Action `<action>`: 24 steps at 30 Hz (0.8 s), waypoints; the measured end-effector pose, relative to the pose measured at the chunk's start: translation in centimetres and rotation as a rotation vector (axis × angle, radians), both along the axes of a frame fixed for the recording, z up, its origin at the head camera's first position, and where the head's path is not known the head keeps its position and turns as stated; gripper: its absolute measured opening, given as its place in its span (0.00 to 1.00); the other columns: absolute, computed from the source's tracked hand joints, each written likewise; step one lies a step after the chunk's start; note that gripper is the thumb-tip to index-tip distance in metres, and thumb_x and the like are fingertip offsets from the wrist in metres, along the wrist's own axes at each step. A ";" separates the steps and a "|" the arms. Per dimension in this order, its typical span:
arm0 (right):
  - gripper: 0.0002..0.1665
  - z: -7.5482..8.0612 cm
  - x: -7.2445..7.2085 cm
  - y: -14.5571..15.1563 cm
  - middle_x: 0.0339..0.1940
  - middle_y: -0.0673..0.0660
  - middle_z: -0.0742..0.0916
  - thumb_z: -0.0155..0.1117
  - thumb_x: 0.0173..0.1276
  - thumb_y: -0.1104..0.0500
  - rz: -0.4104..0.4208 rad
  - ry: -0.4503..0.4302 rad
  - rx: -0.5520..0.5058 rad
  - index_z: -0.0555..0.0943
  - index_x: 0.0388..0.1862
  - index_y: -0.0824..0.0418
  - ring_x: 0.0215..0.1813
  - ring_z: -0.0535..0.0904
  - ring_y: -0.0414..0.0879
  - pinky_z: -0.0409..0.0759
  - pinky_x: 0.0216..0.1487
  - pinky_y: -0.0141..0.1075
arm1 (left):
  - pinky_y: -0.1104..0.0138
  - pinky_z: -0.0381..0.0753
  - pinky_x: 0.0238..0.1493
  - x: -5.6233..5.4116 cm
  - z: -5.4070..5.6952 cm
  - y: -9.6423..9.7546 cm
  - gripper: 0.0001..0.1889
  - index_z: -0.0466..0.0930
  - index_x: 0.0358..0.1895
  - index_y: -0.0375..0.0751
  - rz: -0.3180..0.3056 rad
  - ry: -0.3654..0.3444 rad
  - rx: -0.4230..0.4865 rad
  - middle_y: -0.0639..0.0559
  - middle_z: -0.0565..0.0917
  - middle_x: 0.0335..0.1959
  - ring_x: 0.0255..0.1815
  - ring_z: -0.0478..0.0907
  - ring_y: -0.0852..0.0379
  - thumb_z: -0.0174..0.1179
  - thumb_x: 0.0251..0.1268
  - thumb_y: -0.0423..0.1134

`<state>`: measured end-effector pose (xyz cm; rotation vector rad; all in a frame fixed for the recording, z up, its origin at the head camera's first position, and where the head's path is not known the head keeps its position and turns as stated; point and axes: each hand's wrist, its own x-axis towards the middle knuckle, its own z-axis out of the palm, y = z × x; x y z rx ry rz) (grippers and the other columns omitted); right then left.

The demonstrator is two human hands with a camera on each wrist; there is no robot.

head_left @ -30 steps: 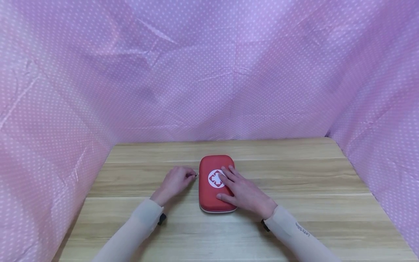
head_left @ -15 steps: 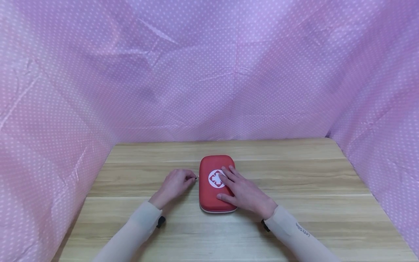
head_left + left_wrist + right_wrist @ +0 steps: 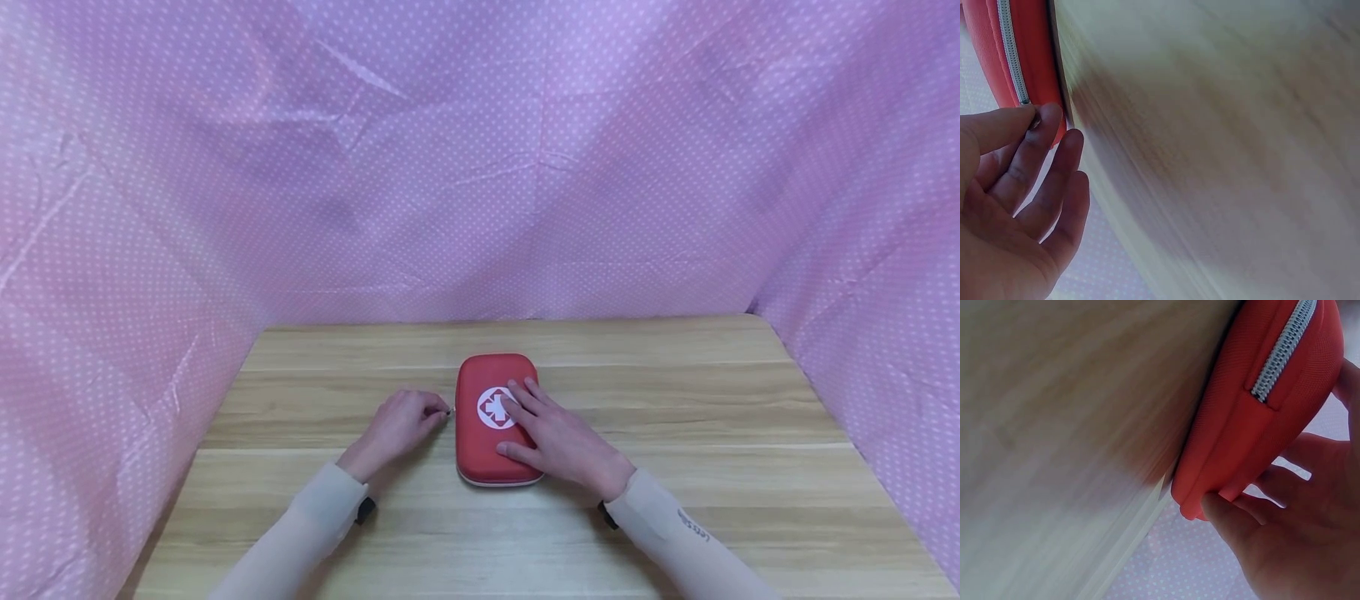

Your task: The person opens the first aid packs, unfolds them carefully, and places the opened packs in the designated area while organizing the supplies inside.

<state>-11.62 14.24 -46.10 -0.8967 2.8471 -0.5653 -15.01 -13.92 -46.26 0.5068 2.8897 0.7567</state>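
Note:
A red first-aid case (image 3: 480,454) with a white cross emblem (image 3: 496,407) lies flat on the wooden table. At the case's left side, my left hand (image 3: 397,425) pinches a small dark zipper pull (image 3: 1035,120) between thumb and index finger. Grey zipper teeth (image 3: 1013,53) run along the side wall up to that pull in the left wrist view. My right hand (image 3: 562,437) rests with spread fingers on the right part of the lid, partly covering the emblem. In the right wrist view, a zipper end (image 3: 1261,394) shows on the case's other side.
The wooden table (image 3: 697,400) extends around the case on all sides. Pink dotted cloth (image 3: 480,208) hangs behind the table's far edge and along both sides. Dark straps (image 3: 365,510) show at the wrists, below pale sleeves (image 3: 315,525).
My left hand has slid a little toward the near side along the case's left edge, with the zipper pull in its fingers. The right hand and the case have stayed in place.

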 end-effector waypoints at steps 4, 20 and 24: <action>0.50 0.0 0.0 0.0 0.84 0.59 0.62 0.61 0.72 0.30 0.000 -0.002 0.001 0.64 0.82 0.56 0.85 0.49 0.58 0.69 0.75 0.51 | 0.56 0.85 0.50 0.3 0.2 0.0 0.05 0.92 0.42 0.46 -0.007 -0.010 -0.009 0.57 0.90 0.37 0.42 0.85 0.57 0.70 0.67 0.34; 0.50 0.0 0.0 0.0 0.85 0.58 0.62 0.61 0.72 0.30 -0.005 -0.004 0.000 0.64 0.82 0.55 0.85 0.49 0.58 0.70 0.74 0.51 | 0.58 0.85 0.50 1.0 0.1 -0.3 0.05 0.93 0.42 0.46 -0.049 0.014 0.005 0.57 0.90 0.38 0.42 0.85 0.59 0.71 0.65 0.34; 0.50 0.0 0.0 0.0 0.85 0.58 0.62 0.61 0.72 0.30 -0.002 0.000 0.000 0.64 0.82 0.55 0.85 0.49 0.58 0.70 0.74 0.51 | 0.58 0.85 0.50 1.2 0.1 -0.4 0.06 0.93 0.42 0.45 -0.068 0.013 0.004 0.57 0.90 0.38 0.41 0.85 0.59 0.72 0.65 0.34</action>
